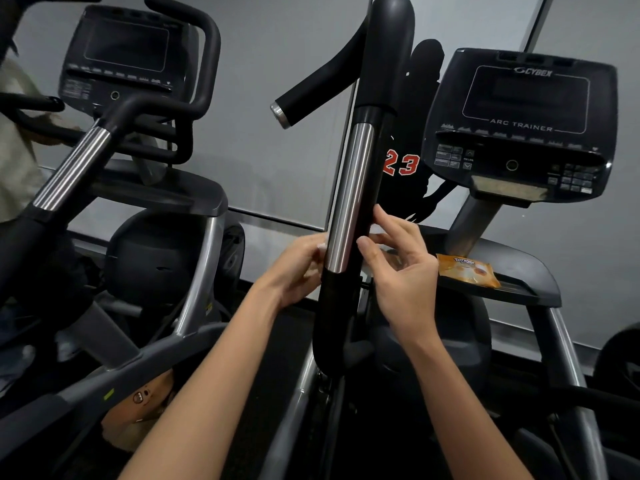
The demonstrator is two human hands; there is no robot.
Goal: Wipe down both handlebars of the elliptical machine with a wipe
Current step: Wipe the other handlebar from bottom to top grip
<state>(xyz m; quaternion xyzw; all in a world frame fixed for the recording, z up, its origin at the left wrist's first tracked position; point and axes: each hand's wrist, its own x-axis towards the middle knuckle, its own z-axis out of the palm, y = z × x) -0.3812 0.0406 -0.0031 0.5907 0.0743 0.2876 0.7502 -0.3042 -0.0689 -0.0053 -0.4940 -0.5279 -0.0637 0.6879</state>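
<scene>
Handlebar (349,202): standing upright at centre.
Left hand (294,268): hovering just left of handlebar.
Right hand (401,268): touching handlebar's right side.
Console (519,123): rising behind, to the right.
Packet (467,270): lying on the shelf (530,268) below console.

handlebar (349,202): top cut by the upper edge; its foot is lost in dark framework.
wipe (321,244): only a white sliver shows just left of the handlebar; the rest is hidden behind it.
left grip (298,268): fingertips hidden behind the handlebar.
right grip (401,268): just right of the handlebar; whether it holds anything cannot be told.
curved bar (311,88): upper end hidden behind the handlebar.
packet (467,271): right of the handlebar; small print unreadable.
console (519,126): right of the handlebar; button labels too small to read.
person (17,133): far left of the handlebar, blurred, cut by the left edge.
</scene>
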